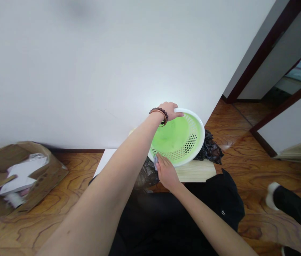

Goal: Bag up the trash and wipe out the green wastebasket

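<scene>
Basket (175, 135), green inside with a white rim, sits just right of the frame's centre, and from my end I have it between two bare hands. Its open side faces my camera. My left hand (168, 108) grips the rim at the basket's upper left, thumb over the inner edge and fingers toward the outside, so most of the basket lies below and to the right of that grip. A beaded bracelet (163, 113) circles that wrist. My right hand (167, 173) is at the lower left of the rim, fingers closed on a small greyish cloth (156, 161) that meets the edge there; from this grip the basket spreads upward and to the right.

Under the basket I see a pale wooden board (197, 173); I can't tell whether the two touch. A black plastic bag (211, 149) shows past the basket's right side, and a dark see-through bag (145, 175) lies just left of my right hand. Dark clothing (166, 220) fills the bottom centre.

Farther out, a white wall (86, 71) takes up the top of my view. At the lower left, an open cardboard box (53, 177) holding white packaging (25, 174) stands on the wood-patterned floor (78, 177). A dark-framed doorway (262, 53) is at the upper right, and another person's leg (293, 202) enters at the lower right.
</scene>
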Demonstrator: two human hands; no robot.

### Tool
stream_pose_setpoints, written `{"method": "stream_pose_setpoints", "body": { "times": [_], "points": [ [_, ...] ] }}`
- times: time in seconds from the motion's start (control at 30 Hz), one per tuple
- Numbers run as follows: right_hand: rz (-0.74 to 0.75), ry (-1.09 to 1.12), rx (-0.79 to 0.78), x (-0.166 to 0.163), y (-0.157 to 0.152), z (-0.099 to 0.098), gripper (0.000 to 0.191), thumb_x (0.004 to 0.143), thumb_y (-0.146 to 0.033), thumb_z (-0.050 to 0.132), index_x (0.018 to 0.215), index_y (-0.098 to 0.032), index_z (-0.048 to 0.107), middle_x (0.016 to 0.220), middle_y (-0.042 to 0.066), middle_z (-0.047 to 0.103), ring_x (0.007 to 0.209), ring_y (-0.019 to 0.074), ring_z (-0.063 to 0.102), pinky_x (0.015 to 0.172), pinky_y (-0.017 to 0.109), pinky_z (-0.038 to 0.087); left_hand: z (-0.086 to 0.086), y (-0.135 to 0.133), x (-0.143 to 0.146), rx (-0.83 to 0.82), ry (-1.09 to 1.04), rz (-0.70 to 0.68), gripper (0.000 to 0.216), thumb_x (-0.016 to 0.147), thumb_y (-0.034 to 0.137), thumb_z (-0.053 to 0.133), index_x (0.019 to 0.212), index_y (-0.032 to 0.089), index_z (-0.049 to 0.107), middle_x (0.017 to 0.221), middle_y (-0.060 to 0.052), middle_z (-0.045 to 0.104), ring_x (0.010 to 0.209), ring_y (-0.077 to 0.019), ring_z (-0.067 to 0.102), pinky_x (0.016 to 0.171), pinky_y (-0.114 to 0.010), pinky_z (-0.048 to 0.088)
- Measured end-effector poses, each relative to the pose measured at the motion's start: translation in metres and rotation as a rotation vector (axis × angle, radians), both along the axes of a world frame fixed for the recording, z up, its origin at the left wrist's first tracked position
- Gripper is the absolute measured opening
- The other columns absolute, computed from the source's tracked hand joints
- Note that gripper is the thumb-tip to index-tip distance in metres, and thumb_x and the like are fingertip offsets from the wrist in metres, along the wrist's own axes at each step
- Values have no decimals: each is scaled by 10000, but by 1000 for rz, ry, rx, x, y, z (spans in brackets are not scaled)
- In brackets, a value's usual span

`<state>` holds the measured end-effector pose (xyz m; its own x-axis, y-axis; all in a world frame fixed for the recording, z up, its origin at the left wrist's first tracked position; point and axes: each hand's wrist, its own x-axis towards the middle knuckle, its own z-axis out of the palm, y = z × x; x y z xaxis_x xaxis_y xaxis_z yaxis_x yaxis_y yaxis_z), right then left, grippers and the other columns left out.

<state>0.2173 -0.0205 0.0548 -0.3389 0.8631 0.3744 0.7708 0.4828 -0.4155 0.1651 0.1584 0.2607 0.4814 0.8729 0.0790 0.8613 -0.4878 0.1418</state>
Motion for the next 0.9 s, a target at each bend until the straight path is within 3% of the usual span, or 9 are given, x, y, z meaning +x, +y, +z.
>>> {"method": "stream_pose_setpoints", "body": {
  "times": [0.2, 0.27, 0.37, 0.57, 0.67, 0.77, 0.9],
  "points": [
    [87, -189, 65, 83, 0, -16, 413, 914, -179, 317, 1297, -112, 456, 1294, 113, 505, 1223, 206, 415, 1056, 417, 299, -1, 0, 2, 6, -1, 10, 587, 714, 688, 391, 974, 212, 614, 899, -62, 648, 792, -204, 588, 680, -297, 424],
    [63, -208, 72, 97, 0, -17, 401, 908, -174, 327, 1273, -112, 484, 1277, 115, 521, 1227, 215, 411, 1055, 426, 295, -1, 0, 4, 8, 1, 14, 594, 716, 694, 384, 982, 214, 614, 903, -62, 649, 801, -204, 588, 691, -297, 429],
    [-48, -146, 46, 85, -2, -18, 391, 910, -168, 312, 1235, -94, 515, 1247, 128, 543, 1217, 214, 424, 1051, 421, 299, -1, -1, 5, 12, 4, 7, 593, 721, 688, 385, 994, 215, 613, 916, -67, 648, 817, -204, 588, 708, -299, 432],
    [-125, 117, -75, -3, -1, -5, 416, 926, -204, 259, 1251, -76, 486, 1247, 134, 539, 1168, 196, 473, 1017, 378, 353, -3, 1, 3, 8, 8, -24, 573, 719, 680, 384, 979, 226, 618, 906, -61, 650, 795, -206, 587, 692, -305, 428],
    [-138, 204, -76, -30, 2, 6, 440, 933, -237, 248, 1298, -69, 430, 1278, 135, 512, 1191, 194, 450, 1008, 367, 365, -4, 1, 1, 18, 6, -16, 571, 719, 677, 385, 972, 224, 622, 906, -63, 650, 808, -206, 584, 696, -302, 424],
    [-98, 156, -52, -24, 2, 5, 439, 931, -231, 259, 1310, -75, 418, 1289, 130, 502, 1195, 193, 446, 1011, 361, 362, -3, 1, 1, 6, 6, -16, 575, 714, 683, 385, 969, 227, 624, 908, -58, 650, 817, -204, 584, 708, -299, 422],
    [23, -46, 21, 27, -2, -14, 423, 920, -179, 288, 1306, -90, 434, 1283, 131, 511, 1202, 196, 442, 1040, 381, 324, -2, -1, 1, -22, 6, -13, 602, 711, 693, 380, 1000, 224, 620, 943, -65, 640, 854, -213, 580, 740, -310, 423]
  ]
}}
